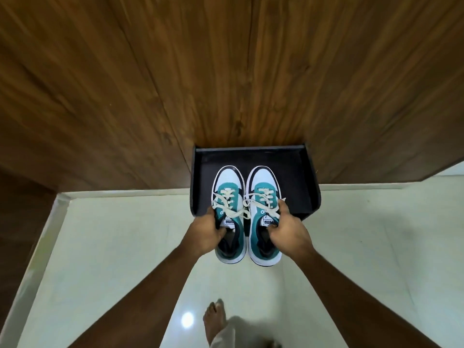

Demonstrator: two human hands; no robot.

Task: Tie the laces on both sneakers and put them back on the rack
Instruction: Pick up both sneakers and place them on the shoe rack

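Two white, teal and black sneakers with cream laces tied in bows are side by side, toes pointing away from me. My left hand (204, 228) grips the left sneaker (228, 187) at its collar, fingers inside the opening. My right hand (288, 229) grips the right sneaker (263, 184) the same way. Their toes lie over the black rack (307, 172), a shallow shelf with raised sides against the wooden wall. Their heels stick out past the rack's front edge, above the floor.
A brown wood-panel wall (226, 71) rises behind the rack. Pale glossy floor tiles (113, 247) spread below, with a skirting edge on the left. My bare foot (213, 320) and a light trouser leg stand on the floor near the bottom middle.
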